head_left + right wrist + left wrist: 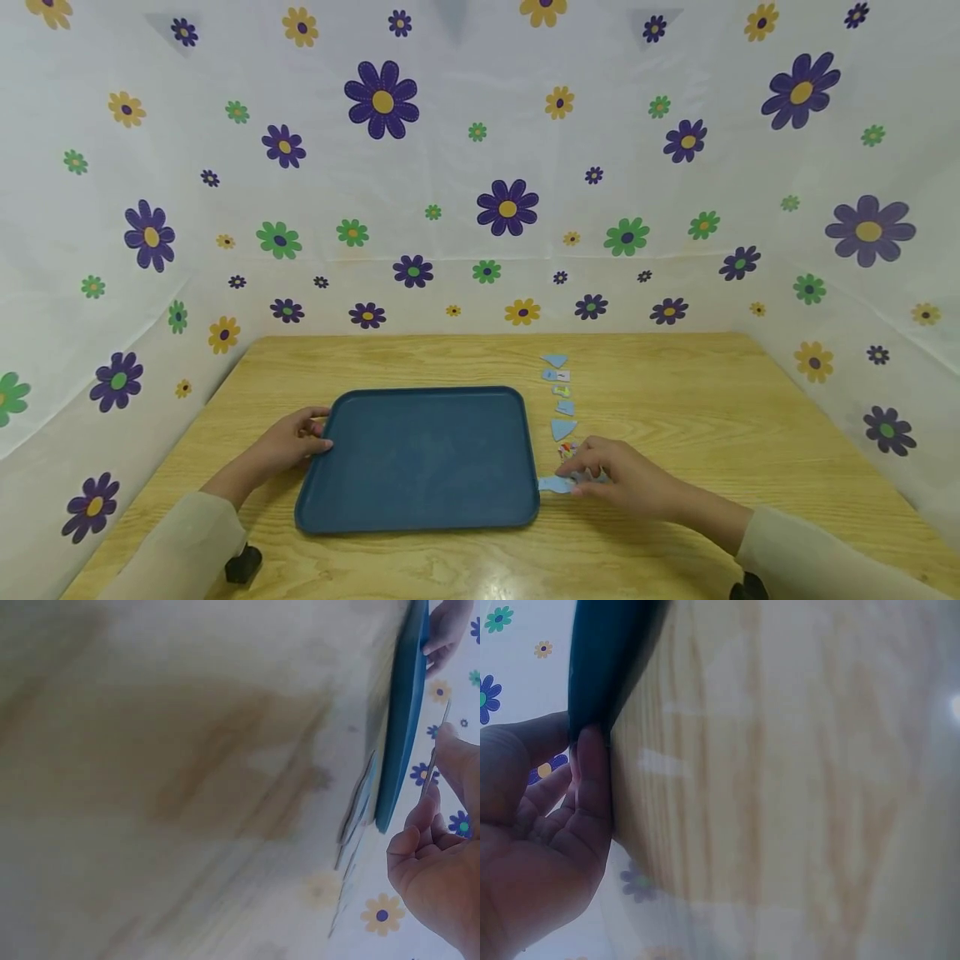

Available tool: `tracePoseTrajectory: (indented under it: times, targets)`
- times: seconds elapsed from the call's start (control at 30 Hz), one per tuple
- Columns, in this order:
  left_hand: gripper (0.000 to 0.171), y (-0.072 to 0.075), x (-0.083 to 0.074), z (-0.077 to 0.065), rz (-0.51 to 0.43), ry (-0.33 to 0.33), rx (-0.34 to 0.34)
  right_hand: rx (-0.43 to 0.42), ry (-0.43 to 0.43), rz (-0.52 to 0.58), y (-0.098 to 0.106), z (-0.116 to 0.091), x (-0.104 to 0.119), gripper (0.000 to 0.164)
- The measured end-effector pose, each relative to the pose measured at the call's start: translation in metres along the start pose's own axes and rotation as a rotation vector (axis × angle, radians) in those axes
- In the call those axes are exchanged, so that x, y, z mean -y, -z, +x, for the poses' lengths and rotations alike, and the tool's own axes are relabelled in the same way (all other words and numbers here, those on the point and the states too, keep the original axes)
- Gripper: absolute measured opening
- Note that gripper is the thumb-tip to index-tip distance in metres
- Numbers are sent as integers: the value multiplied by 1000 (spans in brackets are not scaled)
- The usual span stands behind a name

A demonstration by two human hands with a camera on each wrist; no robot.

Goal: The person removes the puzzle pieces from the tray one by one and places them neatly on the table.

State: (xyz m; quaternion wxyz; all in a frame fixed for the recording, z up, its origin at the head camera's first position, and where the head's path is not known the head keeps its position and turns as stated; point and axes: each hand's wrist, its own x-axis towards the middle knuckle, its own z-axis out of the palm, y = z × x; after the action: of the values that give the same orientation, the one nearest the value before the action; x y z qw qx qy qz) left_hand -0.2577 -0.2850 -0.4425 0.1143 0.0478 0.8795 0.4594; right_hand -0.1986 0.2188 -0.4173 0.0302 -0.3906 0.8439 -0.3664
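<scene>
My left hand (288,443) grips the left rim of a dark blue rectangular tray (427,458). In the left wrist view its thumb and fingers stand on either side of the tray's edge (604,667). Right of the tray, my right hand (626,482) pinches a thin flat piece (429,776) between thumb and fingertips; the right wrist view shows it edge-on. Light-blue cut material (556,484) shows at those fingertips, close to the tray's right rim, partly covered by the hand. Just beyond the fingers lies a multicoloured piece (567,451).
A column of small flat pieces runs away from me beyond my right hand, among them a light-blue triangle (564,429) and a yellow-green bit (561,391). Everything rests on a wooden table (675,400). Flower-patterned cloth (450,167) encloses the back and sides.
</scene>
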Motion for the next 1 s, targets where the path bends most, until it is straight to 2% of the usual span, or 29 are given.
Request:
tracePoseTrajectory:
  times: [0.2, 0.43, 1.0]
  targets:
    - [58, 0, 2, 1, 9, -8, -2, -29, -18, 8, 1, -14, -1, 23]
    - [58, 0, 1, 0, -14, -14, 8, 1, -78, 47, 3, -26, -3, 25]
    - [58, 0, 0, 0, -14, -18, 6, 21, -117, 48, 0, -37, -16, 26]
